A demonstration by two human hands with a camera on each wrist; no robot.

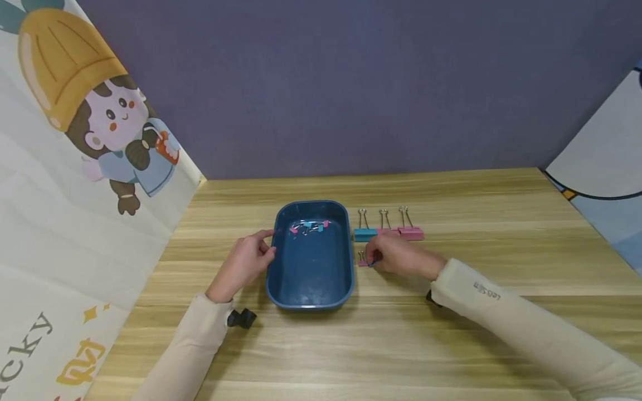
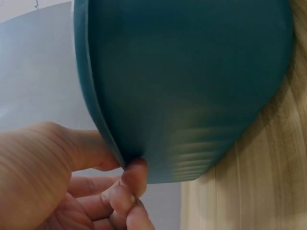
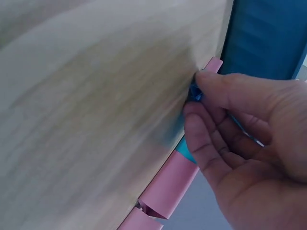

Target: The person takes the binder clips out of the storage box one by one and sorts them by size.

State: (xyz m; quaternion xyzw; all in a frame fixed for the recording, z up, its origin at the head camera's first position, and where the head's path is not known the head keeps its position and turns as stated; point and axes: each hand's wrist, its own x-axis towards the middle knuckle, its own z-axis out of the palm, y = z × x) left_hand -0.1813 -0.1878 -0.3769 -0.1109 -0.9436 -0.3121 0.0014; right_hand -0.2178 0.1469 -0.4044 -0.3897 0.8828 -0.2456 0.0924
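Observation:
My left hand (image 1: 246, 259) pinches the left rim of a dark blue plastic tray (image 1: 311, 278), thumb on one side and fingertips on the other in the left wrist view. To the right of the tray, my right hand (image 1: 398, 256) pinches a small blue binder clip (image 3: 194, 92) between thumb and fingertips, close over the table. Just left of those fingertips stands a small pink binder clip (image 1: 363, 263). Behind the hand is a row of larger binder clips: a teal one (image 1: 364, 235) and two pink ones, the rightmost pink clip (image 1: 411, 234) fully visible.
Several small pink and teal clips (image 1: 308, 225) lie inside the tray near its far end. The wooden table (image 1: 321, 356) meets a purple-grey backdrop (image 1: 351, 89) at the rear. A printed cloth (image 1: 60, 223) hangs along the left side.

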